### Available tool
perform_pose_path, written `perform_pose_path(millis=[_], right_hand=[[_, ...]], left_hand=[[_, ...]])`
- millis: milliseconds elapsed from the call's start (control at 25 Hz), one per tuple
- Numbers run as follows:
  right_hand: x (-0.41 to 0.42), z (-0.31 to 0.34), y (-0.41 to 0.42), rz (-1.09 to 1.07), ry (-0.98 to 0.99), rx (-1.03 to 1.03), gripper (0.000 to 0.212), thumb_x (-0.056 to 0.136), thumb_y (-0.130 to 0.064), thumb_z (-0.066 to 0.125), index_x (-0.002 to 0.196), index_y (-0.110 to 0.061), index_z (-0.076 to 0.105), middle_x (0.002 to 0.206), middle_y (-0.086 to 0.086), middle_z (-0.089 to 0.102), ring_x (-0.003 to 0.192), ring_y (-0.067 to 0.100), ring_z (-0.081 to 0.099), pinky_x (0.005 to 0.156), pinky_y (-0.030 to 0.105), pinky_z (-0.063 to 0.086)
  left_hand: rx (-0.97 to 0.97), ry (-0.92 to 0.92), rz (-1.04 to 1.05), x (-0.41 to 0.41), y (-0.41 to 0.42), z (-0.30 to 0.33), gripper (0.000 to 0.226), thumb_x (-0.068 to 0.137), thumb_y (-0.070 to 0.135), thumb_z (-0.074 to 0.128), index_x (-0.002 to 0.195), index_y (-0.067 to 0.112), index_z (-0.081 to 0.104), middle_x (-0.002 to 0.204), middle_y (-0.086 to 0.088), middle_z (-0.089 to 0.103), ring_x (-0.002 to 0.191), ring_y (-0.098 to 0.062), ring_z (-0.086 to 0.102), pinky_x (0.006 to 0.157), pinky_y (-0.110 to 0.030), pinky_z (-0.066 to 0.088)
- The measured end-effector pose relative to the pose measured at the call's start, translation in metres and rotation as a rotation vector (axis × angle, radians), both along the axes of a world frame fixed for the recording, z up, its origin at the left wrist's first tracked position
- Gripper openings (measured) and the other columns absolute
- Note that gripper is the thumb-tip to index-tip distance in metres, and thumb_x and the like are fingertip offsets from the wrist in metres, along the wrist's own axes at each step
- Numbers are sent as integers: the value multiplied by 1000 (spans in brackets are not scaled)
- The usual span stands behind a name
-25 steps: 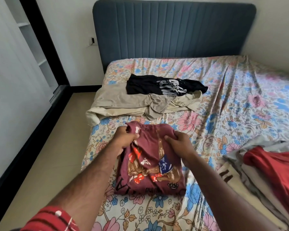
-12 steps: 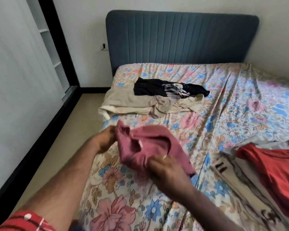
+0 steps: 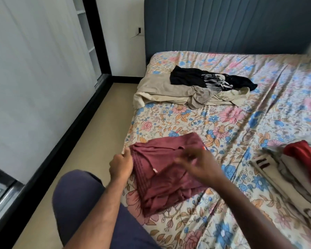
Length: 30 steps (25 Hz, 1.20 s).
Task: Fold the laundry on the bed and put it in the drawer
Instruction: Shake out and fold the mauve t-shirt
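A maroon T-shirt lies folded, plain side up, on the near left part of the floral bed. My left hand grips the shirt's left edge with curled fingers, right by the mattress edge. Blurred by motion, my right hand is over the shirt's right half with its fingers stretched out to the left. Farther up the bed lie a crumpled black T-shirt with a grey print and a beige garment. No drawer is in view.
A pile of clothes, with a red piece on top and a white striped one, sits at the right edge. The blue headboard stands behind. Beige floor and a white sliding door lie left. My knee in navy trousers is at the bed's side.
The maroon shirt was flipped and folded over: its printed side is now hidden and it lies closer to the bed's left edge. The view has shifted left and down.
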State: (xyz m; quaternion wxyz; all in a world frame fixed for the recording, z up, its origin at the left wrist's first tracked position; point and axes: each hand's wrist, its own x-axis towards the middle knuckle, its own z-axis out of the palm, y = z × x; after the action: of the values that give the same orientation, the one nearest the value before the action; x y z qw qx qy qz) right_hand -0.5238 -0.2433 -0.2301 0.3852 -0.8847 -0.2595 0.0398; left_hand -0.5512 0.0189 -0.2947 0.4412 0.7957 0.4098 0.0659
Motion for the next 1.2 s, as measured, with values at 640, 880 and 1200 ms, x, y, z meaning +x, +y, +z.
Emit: perform_pose_path(millis=[640,880,1200], right_hand=[[51,21,-58,-319,371,350,16,93,-20,70,98,-7,64,86,18,69,73,16,64,62,39,56],[12,76,-177,-640,193,704,8,95,-21,69,96,-15,65,87,12,66,66,23,57,59,36,45],[-55,95,-327,-1108,102,1023,13,100,-20,65,109,-11,63,90,7,66,50,17,59,57,49,61]], left_hand=[[13,-451,-321,12,-69,38,29,77,13,86,97,7,65,93,-7,70,85,-30,67,72,-30,44],[-144,-573,-813,90,-164,120,44,76,-1,84,114,11,66,102,-6,71,85,-2,66,75,-12,48],[-127,-670,-1271,173,-399,190,60,74,0,86,129,9,64,111,-7,68,97,-18,65,85,-17,50]])
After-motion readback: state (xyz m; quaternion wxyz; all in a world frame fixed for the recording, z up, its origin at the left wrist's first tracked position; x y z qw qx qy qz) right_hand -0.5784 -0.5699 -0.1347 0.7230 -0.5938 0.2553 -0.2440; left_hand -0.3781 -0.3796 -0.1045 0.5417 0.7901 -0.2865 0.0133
